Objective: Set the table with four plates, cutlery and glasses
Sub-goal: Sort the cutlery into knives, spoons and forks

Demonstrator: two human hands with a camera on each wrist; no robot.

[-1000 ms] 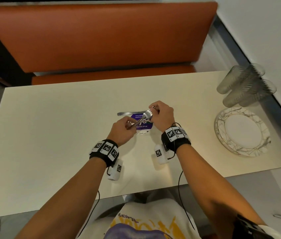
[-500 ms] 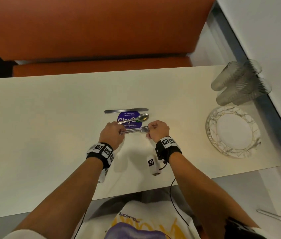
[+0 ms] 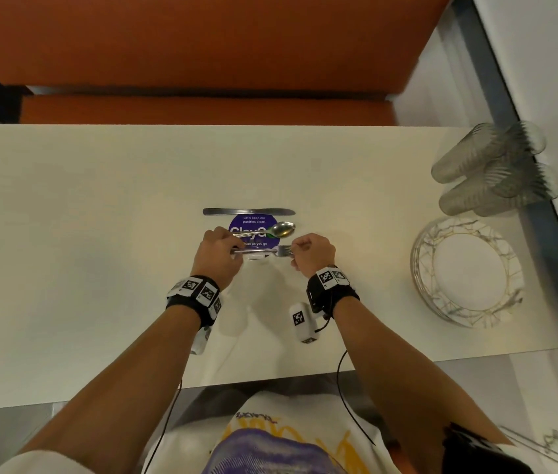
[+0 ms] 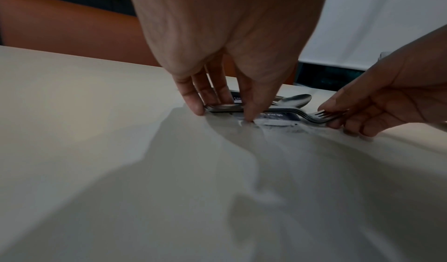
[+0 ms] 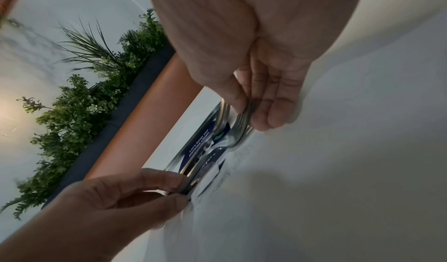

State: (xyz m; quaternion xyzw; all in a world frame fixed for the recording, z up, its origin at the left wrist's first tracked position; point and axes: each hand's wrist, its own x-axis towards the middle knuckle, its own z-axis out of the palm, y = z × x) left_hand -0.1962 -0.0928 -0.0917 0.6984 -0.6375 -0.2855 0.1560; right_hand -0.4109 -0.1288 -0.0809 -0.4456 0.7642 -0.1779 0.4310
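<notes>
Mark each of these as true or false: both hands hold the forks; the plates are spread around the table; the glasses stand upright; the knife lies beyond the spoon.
1. Both the left hand and the right hand hold the forks: true.
2. The plates are spread around the table: false, they sit in one stack at its right end.
3. The glasses stand upright: false, they lie on their sides.
4. The knife lies beyond the spoon: true.
</notes>
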